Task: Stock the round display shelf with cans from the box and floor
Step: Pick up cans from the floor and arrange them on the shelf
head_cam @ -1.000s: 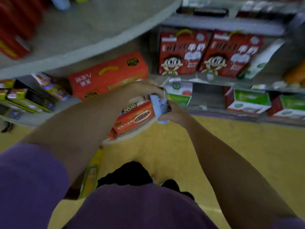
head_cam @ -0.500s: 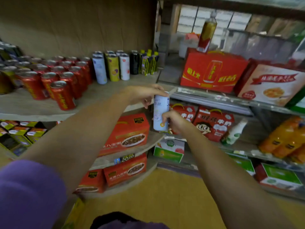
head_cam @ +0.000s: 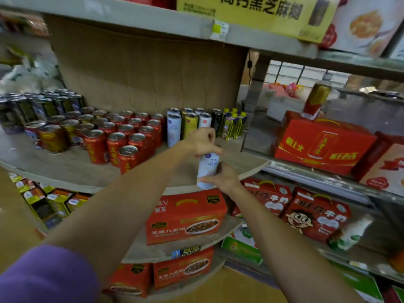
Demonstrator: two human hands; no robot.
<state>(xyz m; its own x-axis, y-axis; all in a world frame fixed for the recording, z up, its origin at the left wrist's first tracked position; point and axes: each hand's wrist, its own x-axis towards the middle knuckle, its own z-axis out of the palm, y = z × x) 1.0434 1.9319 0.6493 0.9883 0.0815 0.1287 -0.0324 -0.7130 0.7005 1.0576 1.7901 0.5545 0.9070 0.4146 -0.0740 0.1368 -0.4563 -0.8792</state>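
Note:
A tall white can (head_cam: pixel 207 169) with blue lettering stands upright between both hands, just above the front edge of the round wooden shelf (head_cam: pixel 72 169). My left hand (head_cam: pixel 202 142) grips its top from above. My right hand (head_cam: pixel 223 178) holds its lower part from the right. Behind them on the shelf stand several red cans (head_cam: pixel 122 138) and a short row of tall slim cans (head_cam: pixel 188 124) in white, yellow and black. Whether the can's base touches the shelf is hidden by my right hand.
Dark cans (head_cam: pixel 41 106) fill the shelf's back left. Red cartons (head_cam: pixel 185 217) sit on the round tiers below. A straight metal shelf (head_cam: pixel 317 173) to the right carries a red gift box (head_cam: pixel 321 145) with a bottle (head_cam: pixel 317 99) on top. A cardboard backing (head_cam: pixel 144 73) rises behind the cans.
Both hands have carried the white can upward from near the lower tiers to the level of the round shelf. My view has risen from the floor to the can shelf.

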